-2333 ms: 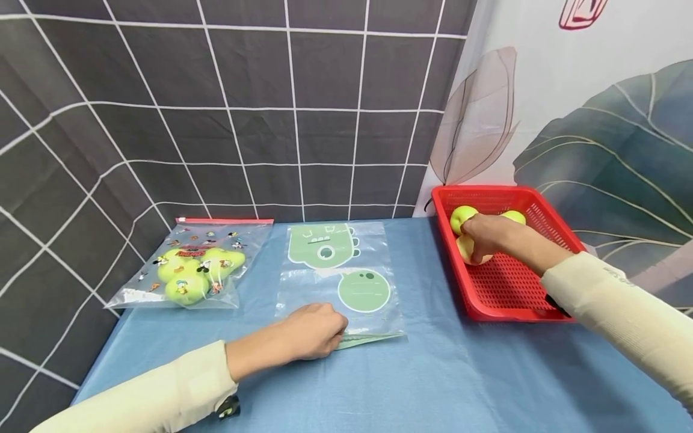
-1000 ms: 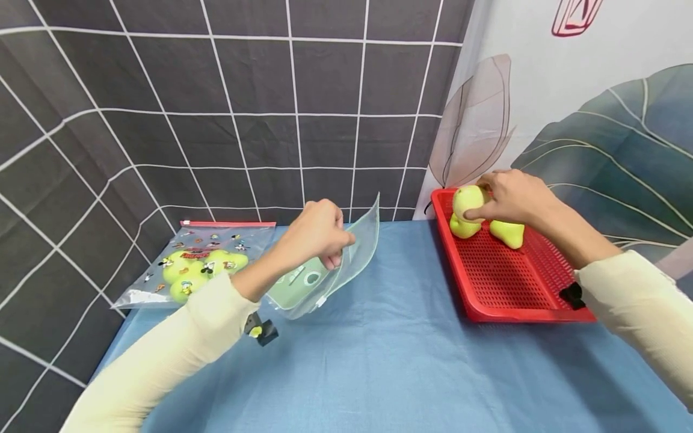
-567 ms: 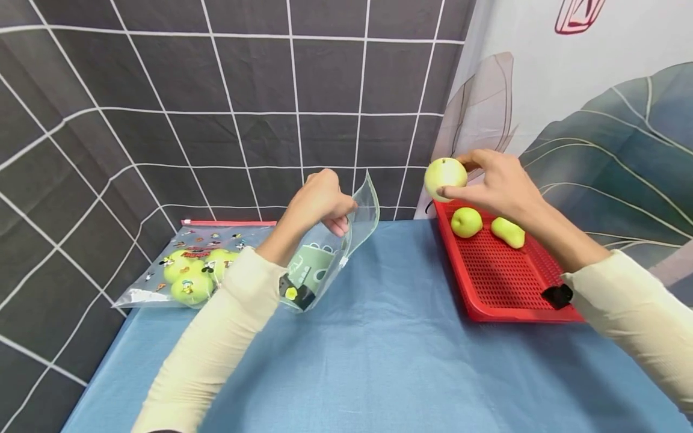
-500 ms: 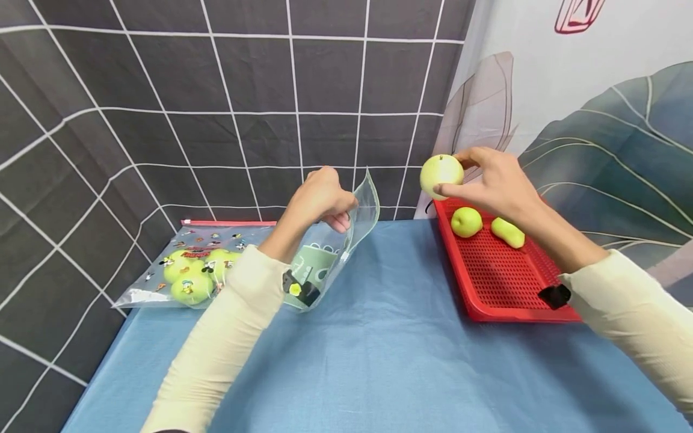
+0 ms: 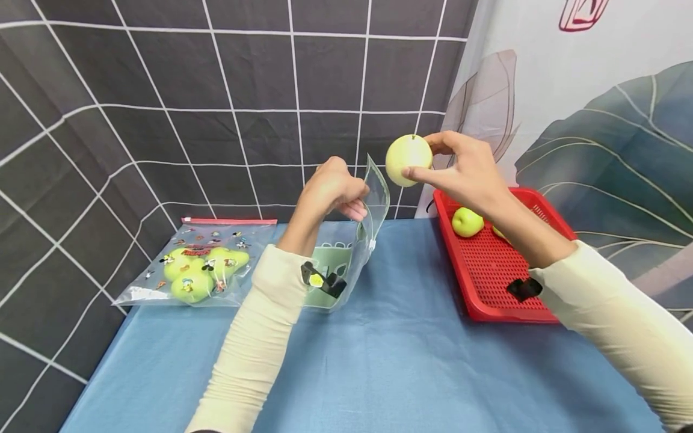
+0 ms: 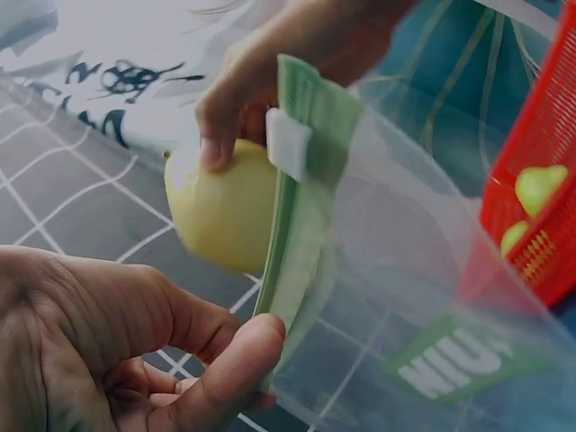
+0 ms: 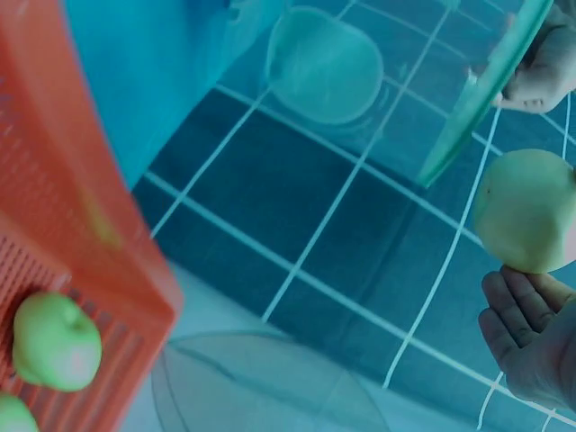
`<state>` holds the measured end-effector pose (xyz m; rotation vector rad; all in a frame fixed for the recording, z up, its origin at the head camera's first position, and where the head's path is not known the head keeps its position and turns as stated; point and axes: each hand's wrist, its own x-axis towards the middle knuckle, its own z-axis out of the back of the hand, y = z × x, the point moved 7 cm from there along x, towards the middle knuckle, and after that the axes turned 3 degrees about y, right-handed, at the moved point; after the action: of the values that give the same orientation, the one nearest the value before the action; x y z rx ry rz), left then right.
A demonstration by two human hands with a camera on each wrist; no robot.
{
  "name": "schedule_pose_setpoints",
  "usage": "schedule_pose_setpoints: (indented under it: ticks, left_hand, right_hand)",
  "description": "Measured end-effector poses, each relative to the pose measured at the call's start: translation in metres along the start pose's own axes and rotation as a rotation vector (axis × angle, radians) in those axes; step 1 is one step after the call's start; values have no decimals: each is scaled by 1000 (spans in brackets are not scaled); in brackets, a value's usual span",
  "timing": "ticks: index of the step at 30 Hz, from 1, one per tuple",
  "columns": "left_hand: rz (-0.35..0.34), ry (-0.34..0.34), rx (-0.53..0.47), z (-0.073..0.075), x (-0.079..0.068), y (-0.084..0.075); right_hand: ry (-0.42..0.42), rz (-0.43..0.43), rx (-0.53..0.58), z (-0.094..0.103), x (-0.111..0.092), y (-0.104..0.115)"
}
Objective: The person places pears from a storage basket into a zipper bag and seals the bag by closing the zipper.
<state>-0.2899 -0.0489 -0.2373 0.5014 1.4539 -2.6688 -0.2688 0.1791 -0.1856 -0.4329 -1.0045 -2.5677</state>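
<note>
My right hand (image 5: 465, 171) holds a round, pale yellow apple (image 5: 408, 159) by its side, thumb in front, just right of a clear zip bag's mouth. My left hand (image 5: 332, 189) pinches the rim of that zip bag (image 5: 373, 210), which is lifted off the table with its mouth gaping. In the left wrist view the bag's green zip strip (image 6: 297, 207) with a white slider (image 6: 288, 144) sits between my thumb and finger, and the apple (image 6: 220, 207) shows behind the strip. In the right wrist view the apple (image 7: 526, 211) rests against my right fingers.
A red plastic basket (image 5: 473, 310) at the right holds a green apple (image 5: 467, 222) and another yellow-green fruit (image 5: 499, 232), mostly hidden by my right arm. At the left lies a red-topped zip bag (image 5: 227, 222) with several green fruits inside. Blue cloth (image 5: 400, 349) covers the table.
My right hand has taken the pale apple out of the basket and carried it up and left. My left hand has raised the flat bag by its rim, and its mouth has opened.
</note>
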Motion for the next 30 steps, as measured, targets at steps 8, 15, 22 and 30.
schedule_pose_setpoints:
  ticks: [8, 15, 22, 30]
  left_hand:
    - [-21, 59, -100, -8, 1, 0]
    - [-56, 94, -267, -3, 2, 4]
    - [-132, 104, -303, -3, 1, -1]
    - [-190, 119, -347, -7, 2, -5]
  right_hand:
    - [42, 37, 25, -20, 6, 11]
    - [59, 44, -2, -31, 6, 10]
    - [69, 83, -50, -32, 6, 10]
    - [94, 72, -98, -30, 6, 6]
